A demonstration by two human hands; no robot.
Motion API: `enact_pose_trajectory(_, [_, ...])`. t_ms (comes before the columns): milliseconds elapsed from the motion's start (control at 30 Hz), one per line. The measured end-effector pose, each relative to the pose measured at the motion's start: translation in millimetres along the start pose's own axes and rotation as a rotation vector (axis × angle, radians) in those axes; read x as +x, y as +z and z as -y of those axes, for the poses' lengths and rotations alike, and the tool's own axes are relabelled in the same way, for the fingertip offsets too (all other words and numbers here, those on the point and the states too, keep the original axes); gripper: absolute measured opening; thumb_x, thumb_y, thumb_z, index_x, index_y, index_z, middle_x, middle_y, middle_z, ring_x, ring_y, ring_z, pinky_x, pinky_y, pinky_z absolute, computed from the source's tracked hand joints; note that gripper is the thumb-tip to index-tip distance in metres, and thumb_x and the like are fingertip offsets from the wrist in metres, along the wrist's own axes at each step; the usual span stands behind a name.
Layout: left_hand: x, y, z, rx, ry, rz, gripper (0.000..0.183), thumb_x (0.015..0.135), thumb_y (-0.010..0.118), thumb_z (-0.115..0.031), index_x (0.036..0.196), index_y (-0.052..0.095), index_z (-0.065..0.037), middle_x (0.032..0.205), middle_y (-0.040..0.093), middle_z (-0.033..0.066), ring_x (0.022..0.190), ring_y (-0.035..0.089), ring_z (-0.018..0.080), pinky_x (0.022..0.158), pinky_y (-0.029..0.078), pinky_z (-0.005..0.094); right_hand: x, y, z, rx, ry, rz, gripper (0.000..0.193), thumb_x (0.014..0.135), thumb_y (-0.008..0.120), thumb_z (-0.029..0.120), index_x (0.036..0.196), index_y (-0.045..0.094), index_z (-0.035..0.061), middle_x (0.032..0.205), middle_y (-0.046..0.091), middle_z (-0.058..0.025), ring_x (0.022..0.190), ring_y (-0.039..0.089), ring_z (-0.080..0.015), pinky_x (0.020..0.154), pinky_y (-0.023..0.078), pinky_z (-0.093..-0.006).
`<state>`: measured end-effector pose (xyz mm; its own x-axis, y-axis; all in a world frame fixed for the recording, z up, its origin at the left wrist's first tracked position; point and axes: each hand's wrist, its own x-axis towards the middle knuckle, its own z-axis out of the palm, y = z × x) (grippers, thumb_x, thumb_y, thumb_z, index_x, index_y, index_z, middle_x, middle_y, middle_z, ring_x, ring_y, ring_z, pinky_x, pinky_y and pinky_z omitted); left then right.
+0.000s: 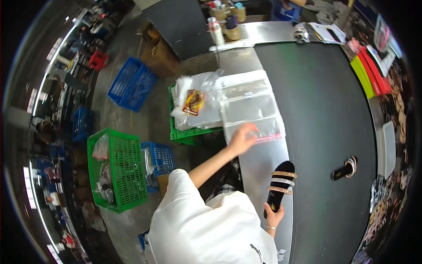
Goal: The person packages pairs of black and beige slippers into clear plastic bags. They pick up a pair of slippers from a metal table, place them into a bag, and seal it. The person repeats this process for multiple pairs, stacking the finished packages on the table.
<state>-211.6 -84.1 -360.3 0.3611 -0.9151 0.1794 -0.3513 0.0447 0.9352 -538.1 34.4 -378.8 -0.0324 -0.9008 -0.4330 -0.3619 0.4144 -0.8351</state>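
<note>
My right hand (274,215) grips the heel end of a black slide sandal (276,187) with sparkly gold and silver straps across it. The sandal is held over the metal strip beside the belt, toe pointing away from me. Over the near edge of a stack of clear plastic bags (251,103) is my left hand (243,138), its fingers bent with a gap between them and the thumb. Whether the fingertips touch the top bag cannot be made out. A second strapped sandal (344,169) lies on the dark conveyor belt (318,110) to the right.
Left of the bags, a green crate (176,134) bears more plastic bags and a small printed packet (193,102). Another green crate (127,171) and blue crates (132,83) stand on the floor. Red and lime boxes (372,72) line the belt's far right. A person (285,11) is beyond the far end.
</note>
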Motion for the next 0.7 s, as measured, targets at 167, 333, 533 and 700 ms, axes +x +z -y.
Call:
enact_pose_trajectory(167, [43, -89, 99, 0.792, -0.173, -0.348, 0.024, 0.063, 0.065, -0.001, 0.086, 0.060, -0.006, 0.119, 0.049, 0.0191, 0.110, 0.046, 0.0373, 0.092, 0.039, 0.0450, 12, 15, -12, 0.028, 0.032, 0.007, 0.034, 0.068, 0.080, 0.015, 0.090, 0.061, -0.0039, 0.077, 0.062, -0.0056, 0.065, 0.055, -0.0133, 0.060, 0.047, -0.0282])
enact_pose_trajectory(333, [59, -110, 160, 0.724, 0.079, -0.100, 0.028, 0.065, 0.063, -0.006, 0.093, 0.063, -0.005, 0.114, 0.054, 0.0170, 0.105, 0.050, 0.0367, 0.092, 0.041, 0.0428, 32, 21, -8, -0.055, -0.009, -0.009, 0.037, 0.072, 0.078, 0.018, 0.096, 0.061, -0.0052, 0.083, 0.063, -0.0068, 0.067, 0.056, -0.0147, 0.063, 0.048, -0.0296])
enact_pose_trajectory(533, [21, -72, 38, -0.139, 0.069, -0.074, 0.017, 0.070, 0.069, -0.006, 0.084, 0.059, -0.005, 0.084, 0.059, 0.0061, 0.081, 0.059, 0.0151, 0.073, 0.049, 0.0291, 31, 21, 26, 0.084, -0.257, -0.006, 0.051, 0.077, 0.073, 0.017, 0.116, 0.051, -0.0081, 0.099, 0.058, -0.0100, 0.082, 0.053, -0.0155, 0.073, 0.047, -0.0297])
enact_pose_trajectory(700, [-58, 20, 10, -0.700, -0.407, 0.337, 0.028, 0.076, 0.057, 0.006, 0.100, 0.062, -0.007, 0.089, 0.061, -0.0004, 0.079, 0.056, 0.0056, 0.065, 0.046, 0.0223, 38, 12, 37, 0.135, -0.341, 0.050, 0.041, 0.081, 0.069, 0.011, 0.113, 0.050, -0.0058, 0.088, 0.057, -0.0068, 0.071, 0.052, -0.0127, 0.060, 0.047, -0.0266])
